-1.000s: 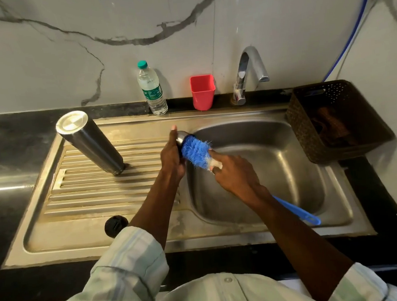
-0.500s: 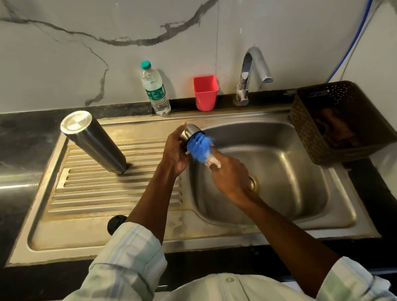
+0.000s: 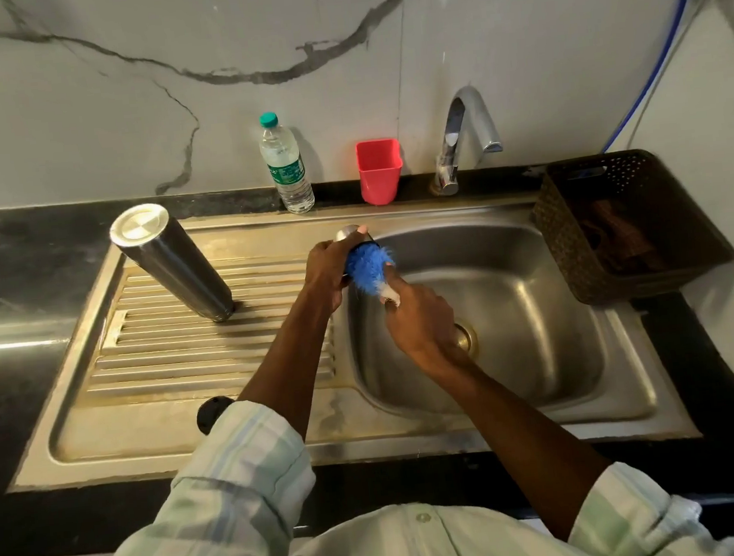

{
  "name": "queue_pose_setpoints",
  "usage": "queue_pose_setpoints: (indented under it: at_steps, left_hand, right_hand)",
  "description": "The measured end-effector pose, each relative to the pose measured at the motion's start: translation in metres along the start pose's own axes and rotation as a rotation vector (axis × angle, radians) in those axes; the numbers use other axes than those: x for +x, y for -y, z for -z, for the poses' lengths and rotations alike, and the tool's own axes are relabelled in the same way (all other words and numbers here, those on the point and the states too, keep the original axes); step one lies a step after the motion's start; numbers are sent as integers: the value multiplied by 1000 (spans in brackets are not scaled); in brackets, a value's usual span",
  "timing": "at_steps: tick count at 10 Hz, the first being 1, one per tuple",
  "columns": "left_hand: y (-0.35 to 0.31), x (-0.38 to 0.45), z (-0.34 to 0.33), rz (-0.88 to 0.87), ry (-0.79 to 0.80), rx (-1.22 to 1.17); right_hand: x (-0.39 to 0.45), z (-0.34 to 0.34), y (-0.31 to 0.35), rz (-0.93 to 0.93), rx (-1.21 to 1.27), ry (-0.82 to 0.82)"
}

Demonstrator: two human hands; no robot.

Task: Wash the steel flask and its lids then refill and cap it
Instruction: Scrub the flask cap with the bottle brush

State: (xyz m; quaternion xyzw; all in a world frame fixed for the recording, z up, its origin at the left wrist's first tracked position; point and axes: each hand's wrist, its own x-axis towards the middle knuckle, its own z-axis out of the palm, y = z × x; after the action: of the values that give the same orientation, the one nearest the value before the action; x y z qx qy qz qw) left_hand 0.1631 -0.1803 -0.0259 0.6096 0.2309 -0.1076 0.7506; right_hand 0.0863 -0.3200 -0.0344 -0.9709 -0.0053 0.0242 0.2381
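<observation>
Lid-scrubbing step rn, imo. Left hand [image 3: 326, 269] grips the steel lid [image 3: 349, 234] over the sink [image 3: 512, 272] basin's left edge, right hand [image 3: 420, 317] is clenched round the blue brush [image 3: 368, 266], bristles shoved into it. Flask [image 3: 173, 263] sits upside down left of the basin (black cap [image 3: 211, 413] too). Next prob a rinse, tap [image 3: 464, 138] needs opening.

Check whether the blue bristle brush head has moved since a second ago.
Yes. The blue bristle brush head has gone further into the small steel lid held by the left hand, away from the sink basin centre.
</observation>
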Motion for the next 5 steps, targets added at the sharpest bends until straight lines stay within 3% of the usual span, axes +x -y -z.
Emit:
queue_pose_setpoints:
  at_steps: [1, 2, 3, 4, 5]
  left_hand:
    - [0, -2, 3, 74, 133, -200]
    - [-1, -1, 7, 122, 210, -284]
    - [-4, -2, 2, 37, 120, -34]
    - [-3, 1, -4, 4, -73, 3]
    - [0, 3, -4, 52, 56, -104]
  right_hand:
    - [4, 13, 6, -468, 1219, 438]
    - [1, 19, 8, -522, 1362, 458]
    - [-3, 13, 2, -88, 233, 5]
    - [-5, 8, 7, -10, -114, -22]
    - [1, 14, 10, -388, 989, 243]
